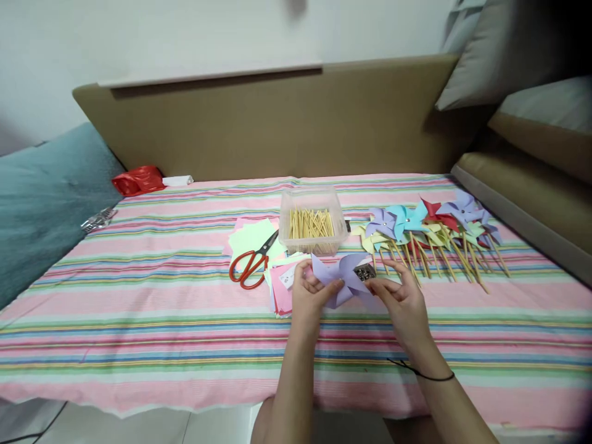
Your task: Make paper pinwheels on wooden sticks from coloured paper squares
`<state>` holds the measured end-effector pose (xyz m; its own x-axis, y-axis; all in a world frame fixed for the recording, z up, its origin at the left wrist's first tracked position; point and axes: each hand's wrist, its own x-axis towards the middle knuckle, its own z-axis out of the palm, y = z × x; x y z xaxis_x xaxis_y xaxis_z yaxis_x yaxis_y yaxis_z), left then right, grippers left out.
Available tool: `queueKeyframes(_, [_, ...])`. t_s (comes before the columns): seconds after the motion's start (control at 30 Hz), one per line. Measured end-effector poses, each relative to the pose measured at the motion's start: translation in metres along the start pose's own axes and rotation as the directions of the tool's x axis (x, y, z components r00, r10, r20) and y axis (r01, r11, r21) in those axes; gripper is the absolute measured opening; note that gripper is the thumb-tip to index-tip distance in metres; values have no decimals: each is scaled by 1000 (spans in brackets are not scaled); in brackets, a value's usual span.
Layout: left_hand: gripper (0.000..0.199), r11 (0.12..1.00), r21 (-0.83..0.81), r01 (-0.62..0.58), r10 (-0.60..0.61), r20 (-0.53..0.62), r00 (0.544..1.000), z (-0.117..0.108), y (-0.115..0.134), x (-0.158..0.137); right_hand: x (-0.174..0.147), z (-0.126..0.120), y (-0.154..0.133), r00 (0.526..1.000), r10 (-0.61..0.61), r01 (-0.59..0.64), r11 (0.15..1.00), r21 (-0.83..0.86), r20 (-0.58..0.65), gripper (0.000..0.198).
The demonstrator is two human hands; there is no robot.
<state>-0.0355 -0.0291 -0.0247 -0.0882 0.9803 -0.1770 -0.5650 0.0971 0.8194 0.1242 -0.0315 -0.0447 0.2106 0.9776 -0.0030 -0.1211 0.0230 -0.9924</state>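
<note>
My left hand (311, 295) holds a lavender paper pinwheel (346, 271), its thumb pressed on the middle where the points are folded in. My right hand (401, 301) is closed at the pinwheel's right side, thumb and index fingertips together; whatever is in that pinch is too small to make out. Just behind those fingertips sits a small box of metal pins (365, 271), partly covered by the paper. Under and left of my left hand lies a stack of coloured paper sheets (280, 290), with red-handled scissors (250, 268) beside it on pale green paper (252, 240).
A clear plastic tub (340, 237) of wooden sticks (311, 223) stands behind my hands. Several finished pinwheels (409, 219) on sticks lie to the right. A striped cloth (161, 308) covers the surface. A red plastic bag (139, 180) and grey cushions (494, 55) are farther off.
</note>
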Motion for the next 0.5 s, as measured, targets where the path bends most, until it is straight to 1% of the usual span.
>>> queueKeyframes(0.07, [67,998,-57,27,-27,11,1000,-1,1,-1,-1,3,-3,1000,0,0,1000,-17,1,58])
queueKeyframes(0.17, [61,991,-136,11,-7,30,1000,-3,4,-2,6,11,-13,998,-34,37,998,-47,51,50])
queueKeyframes(0.23, [58,983,-184,-7,14,35,999,-5,5,-2,21,20,-25,990,-88,96,992,-78,109,41])
queueKeyframes(0.3, [55,974,-227,-12,24,49,999,-7,6,-2,46,35,-41,972,-169,196,966,-169,166,32])
queueKeyframes(0.33, [54,968,-249,-12,28,61,998,-8,5,-1,62,44,-49,955,-206,260,927,-269,213,29])
queueKeyframes(0.37, [53,963,-270,-12,32,69,997,-9,5,-1,78,55,-56,933,-215,327,841,-432,289,27])
queueKeyframes(0.4, [52,957,-291,-14,35,68,997,-10,4,-1,94,66,-62,910,-169,386,677,-626,377,26])
queueKeyframes(0.43, [51,951,-310,-19,37,54,998,-11,4,0,110,78,-67,904,-133,398,604,-691,405,25])
queueKeyframes(0.5, [49,939,-341,-36,36,-7,999,-13,3,1,135,101,-71,889,-57,420,497,-760,454,18])
